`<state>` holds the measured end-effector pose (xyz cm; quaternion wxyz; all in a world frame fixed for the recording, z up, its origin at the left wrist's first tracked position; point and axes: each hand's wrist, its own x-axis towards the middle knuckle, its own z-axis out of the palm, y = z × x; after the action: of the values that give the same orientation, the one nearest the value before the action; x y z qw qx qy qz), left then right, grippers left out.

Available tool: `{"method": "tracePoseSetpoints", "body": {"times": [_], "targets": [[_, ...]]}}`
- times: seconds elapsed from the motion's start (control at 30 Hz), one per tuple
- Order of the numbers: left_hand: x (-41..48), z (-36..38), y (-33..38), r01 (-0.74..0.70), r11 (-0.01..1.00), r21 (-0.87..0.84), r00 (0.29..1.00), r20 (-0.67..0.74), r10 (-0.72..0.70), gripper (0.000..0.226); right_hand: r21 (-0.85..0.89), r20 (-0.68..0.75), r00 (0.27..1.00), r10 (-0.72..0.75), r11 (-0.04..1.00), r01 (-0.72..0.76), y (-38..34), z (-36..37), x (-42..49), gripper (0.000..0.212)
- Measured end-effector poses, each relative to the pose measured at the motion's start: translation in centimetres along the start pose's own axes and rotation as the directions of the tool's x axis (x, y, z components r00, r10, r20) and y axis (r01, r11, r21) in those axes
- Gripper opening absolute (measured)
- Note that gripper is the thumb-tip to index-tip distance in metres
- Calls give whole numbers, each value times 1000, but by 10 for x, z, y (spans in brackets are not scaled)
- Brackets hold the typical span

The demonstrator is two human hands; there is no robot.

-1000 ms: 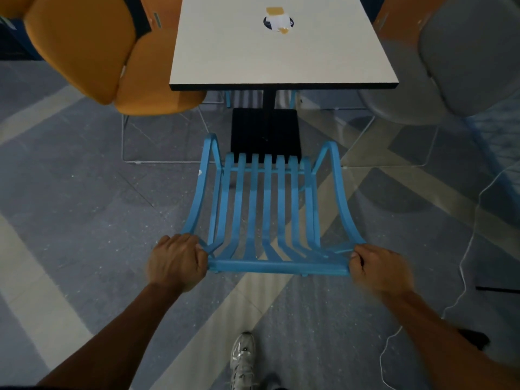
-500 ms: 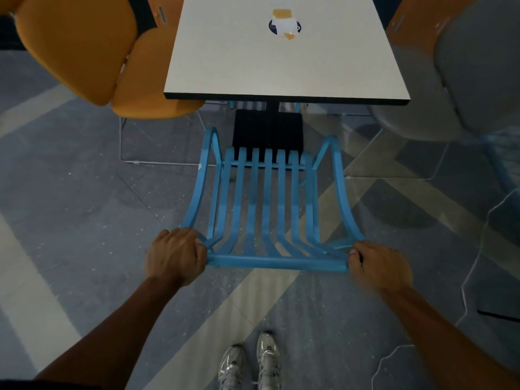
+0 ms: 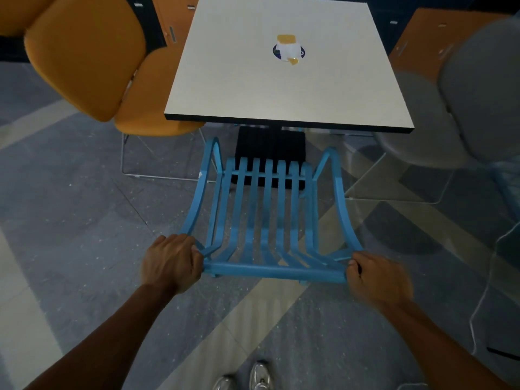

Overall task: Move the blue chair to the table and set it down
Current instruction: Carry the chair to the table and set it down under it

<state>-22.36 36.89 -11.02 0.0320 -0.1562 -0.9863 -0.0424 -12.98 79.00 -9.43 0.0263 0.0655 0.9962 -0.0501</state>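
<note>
The blue chair (image 3: 270,218) stands directly in front of the person, its slatted back facing them and its front end just under the near edge of the counter (image 3: 281,88), close to the black pedestal base (image 3: 270,147). Both hands grip the top rail of the backrest: the left hand (image 3: 171,263) is closed around the rail's left corner, and the right hand (image 3: 377,280) is closed around its right corner, the fingers (image 3: 355,263) of each curled tightly onto the blue frame. Whether the chair's legs rest on the floor (image 3: 84,220) cannot be told from this angle. An orange chair (image 3: 90,57) sits at the counter's left side and a grey chair (image 3: 461,108) at its right. On the counter lies a small dark disc with white and yellow pieces (image 3: 288,49) on it. The tips of 2 light shoes (image 3: 250,377) show at the bottom edge, behind the chair.
</note>
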Motion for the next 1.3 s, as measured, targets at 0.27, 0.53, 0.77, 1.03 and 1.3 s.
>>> {"method": "tracePoseSetpoints", "body": {"times": [0.27,0.53,0.77,1.03,1.3], "targets": [[21,5,-4,-8,1000,-12,1000,3,8,28,43,-6,1000,-17,999,18,3,0,21,28],[38,4,-12,0,999,-41,1000,-16,0,26,71,-40,998,-38,997,41,-2,0,34,27],[38,3,-12,40,999,-26,999,21,-39,25,74,-30,999,-34,997,36,-4,1,34,29],[33,1,-5,74,997,-35,996,50,-73,25,52,-30,999,-11,999,12,1,6,30,28],[32,1,-2,57,998,-18,996,75,-56,29,46,-24,999,-21,999,22,5,6,30,25]]}}
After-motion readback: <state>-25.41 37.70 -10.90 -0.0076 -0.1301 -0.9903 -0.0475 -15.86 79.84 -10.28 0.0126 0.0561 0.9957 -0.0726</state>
